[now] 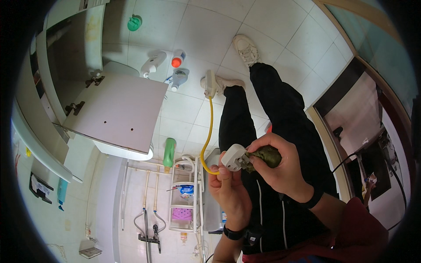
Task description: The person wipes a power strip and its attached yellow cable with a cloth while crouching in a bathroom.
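My left hand is closed around a white plug-like plastic piece, with the end of a yellow cord at its fingers. From there the cord curves up to a white oblong plastic piece, which hangs in front of my shoe. A dark green, crumpled cloth-like wad is gripped in my right hand. Its fingertips press against the side of the white plug-like piece. Just where the cord joins that piece is hidden by my left fingers.
An open cabinet door juts out at left. Bottles stand on the tiled floor, including a white bottle, an orange-capped bottle and a green bottle. A white shelf rack is below. A wood-framed doorway is at right.
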